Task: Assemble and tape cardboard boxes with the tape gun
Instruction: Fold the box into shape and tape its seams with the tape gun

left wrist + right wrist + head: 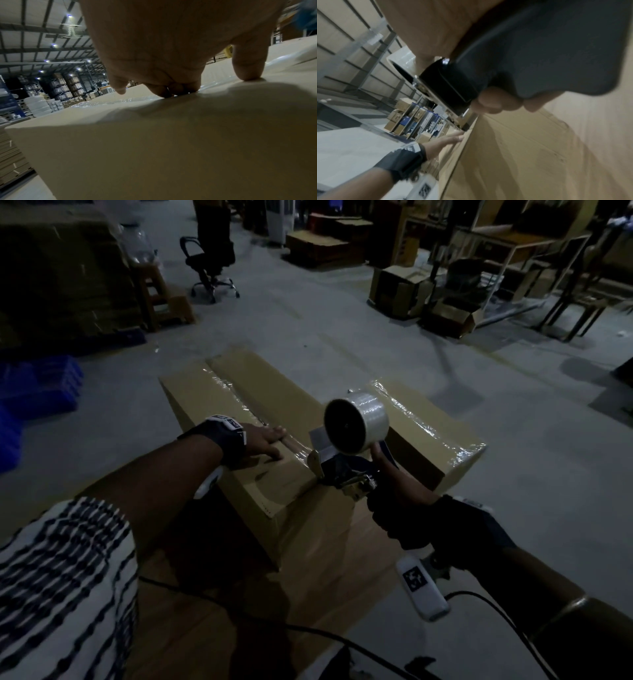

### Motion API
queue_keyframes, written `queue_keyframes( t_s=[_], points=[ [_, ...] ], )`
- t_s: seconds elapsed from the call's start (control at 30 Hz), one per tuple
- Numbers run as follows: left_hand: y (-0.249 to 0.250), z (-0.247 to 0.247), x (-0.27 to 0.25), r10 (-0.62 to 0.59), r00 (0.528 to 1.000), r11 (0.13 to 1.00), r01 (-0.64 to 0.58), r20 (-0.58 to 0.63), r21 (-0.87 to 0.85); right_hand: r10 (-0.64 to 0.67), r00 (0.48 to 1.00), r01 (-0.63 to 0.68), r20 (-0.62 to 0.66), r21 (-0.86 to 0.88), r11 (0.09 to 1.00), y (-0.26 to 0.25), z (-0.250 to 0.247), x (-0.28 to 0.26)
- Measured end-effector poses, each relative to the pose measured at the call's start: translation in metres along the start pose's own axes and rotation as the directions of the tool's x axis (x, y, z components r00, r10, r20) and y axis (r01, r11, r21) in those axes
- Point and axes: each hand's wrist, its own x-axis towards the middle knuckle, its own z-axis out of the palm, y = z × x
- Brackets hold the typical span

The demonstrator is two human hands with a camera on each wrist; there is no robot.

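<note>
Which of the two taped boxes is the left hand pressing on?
The nearer box: the left hand lies flat on it; the farther box is untouched.

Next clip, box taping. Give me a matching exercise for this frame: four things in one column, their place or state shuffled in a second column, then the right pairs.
Things
1. left hand
2. right hand
3. tape roll
4. office chair

Place or state
A. stands on the floor far behind the box
B. grips the tape gun's handle
C. rests with fingers on top of the cardboard box, beside the taped seam
D. clear, mounted on the tape gun, above the box's near end

Pairs: 1-C, 2-B, 3-D, 4-A
</note>
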Motion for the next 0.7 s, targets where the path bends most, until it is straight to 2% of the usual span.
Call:
queue_keyframes(
  t_s=[0.07,0.13,0.2,0.3,0.33,0.5,0.53,0.6,0.7],
  points=[
    [-0.003,0.002,0.005,0.035,0.999,0.997,-0.034,-0.009,0.073,-0.016,0.999,0.016,-0.029,-0.011,1.0,0.008,-0.002,-0.006],
    [-0.004,0.005,0.005,0.091,0.996,0.973,-0.088,-0.005,0.215,0.009,0.998,-0.012,-0.07,-0.054,0.998,0.015,-0.003,-0.009],
    [-0.001,0.002,0.001,0.106,0.994,0.985,-0.102,-0.017,0.136,0.02,0.996,-0.026,-0.084,-0.066,0.997,0.023,-0.004,-0.009],
    [-0.011,0.002,0.001,0.205,0.979,0.939,-0.197,-0.001,0.283,0.017,0.997,-0.02,-0.076,-0.044,0.999,0.028,-0.001,-0.007],
    [-0.011,0.002,-0.004,0.19,0.982,0.953,-0.182,-0.01,0.24,0.015,0.997,-0.019,-0.081,-0.048,0.999,0.029,0.0,-0.006],
    [-0.016,0.005,0.0,0.257,0.966,0.934,-0.254,0.019,0.253,-0.036,0.995,0.035,-0.09,-0.015,0.999,0.032,0.001,-0.011],
    [-0.018,0.005,0.001,0.238,0.97,0.934,-0.241,0.045,0.262,-0.04,0.996,0.039,-0.081,-0.007,0.999,0.032,0.001,-0.011],
    [-0.018,0.006,0.004,0.243,0.97,0.935,-0.24,0.021,0.263,-0.043,0.997,0.042,-0.069,-0.015,0.999,0.035,0.001,-0.011],
    [-0.027,0.013,0.01,0.366,0.93,0.889,-0.338,-0.036,0.308,-0.065,0.997,0.065,-0.051,0.001,0.998,0.041,0.0,-0.011]
  ],
)
